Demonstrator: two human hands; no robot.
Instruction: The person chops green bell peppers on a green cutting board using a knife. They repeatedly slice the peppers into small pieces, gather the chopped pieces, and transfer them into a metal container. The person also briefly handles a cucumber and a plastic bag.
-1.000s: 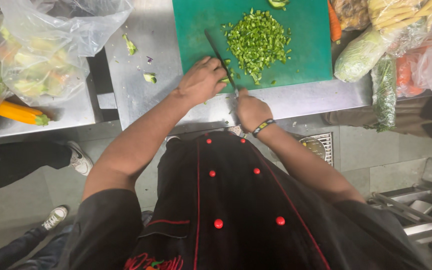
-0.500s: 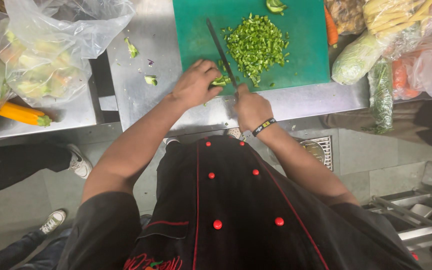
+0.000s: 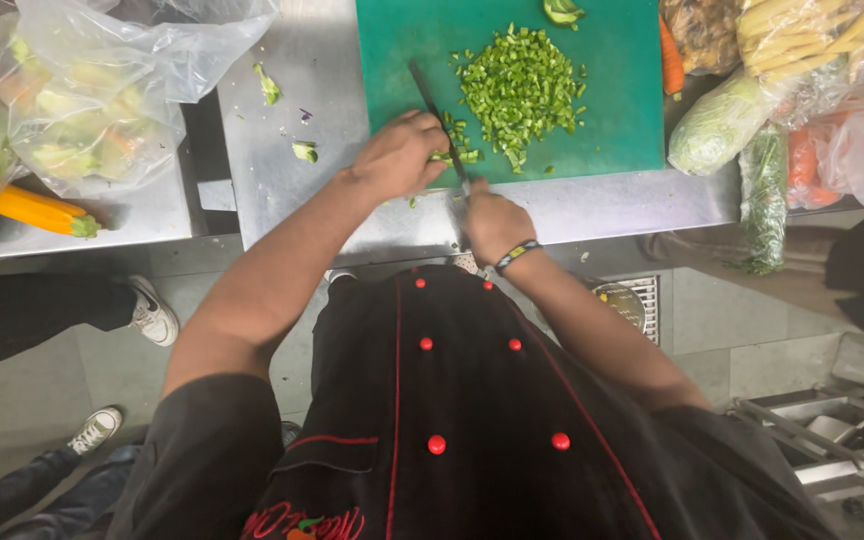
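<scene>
Green pepper strips (image 3: 449, 155) — soft, slippery — pinned under my curled left hand (image 3: 397, 155); right hand (image 3: 492, 222) clamps knife (image 3: 439, 120) handle.

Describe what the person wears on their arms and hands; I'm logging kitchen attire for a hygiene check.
Both forearms are bare, and no gloves cover the left hand or right hand. Short black sleeves belong to a black jacket with red buttons and piping. A beaded wristband circles the right wrist.

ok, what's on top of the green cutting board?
On the green cutting board: a pile of chopped green vegetable, a knife held by the right hand, and the left hand pinning green pieces. What lies under that hand is hidden.
</scene>
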